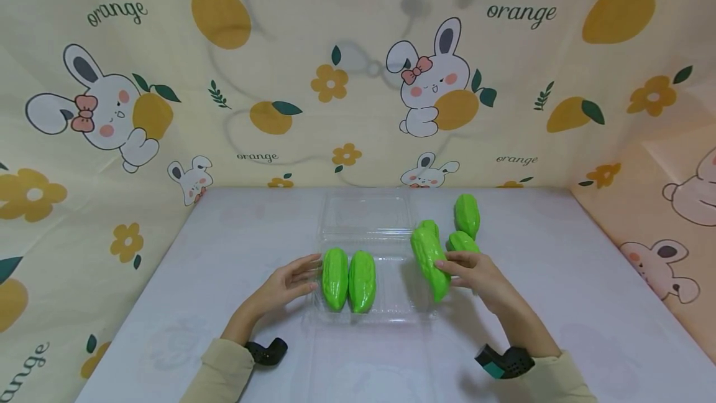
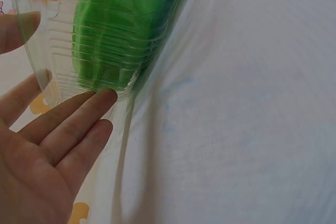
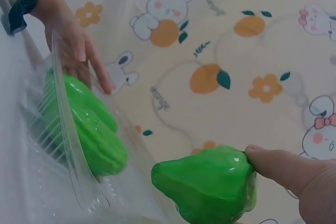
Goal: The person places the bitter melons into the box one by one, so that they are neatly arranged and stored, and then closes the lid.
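Note:
A clear plastic box lies with its lid laid open behind it. Two bright green, ridged, gourd-like vegetables lie side by side in its left half. At the box's left wall, my left hand has its fingers extended; in the left wrist view the fingertips touch the ribbed plastic. My right hand pinches another green gourd-like vegetable, held tilted above the box's right side. In the right wrist view the thumb presses that vegetable.
Two more green gourd-like vegetables lie on the white tabletop, right of the box and partly behind my right hand. A patterned cloth with rabbits and oranges hangs behind and along the sides.

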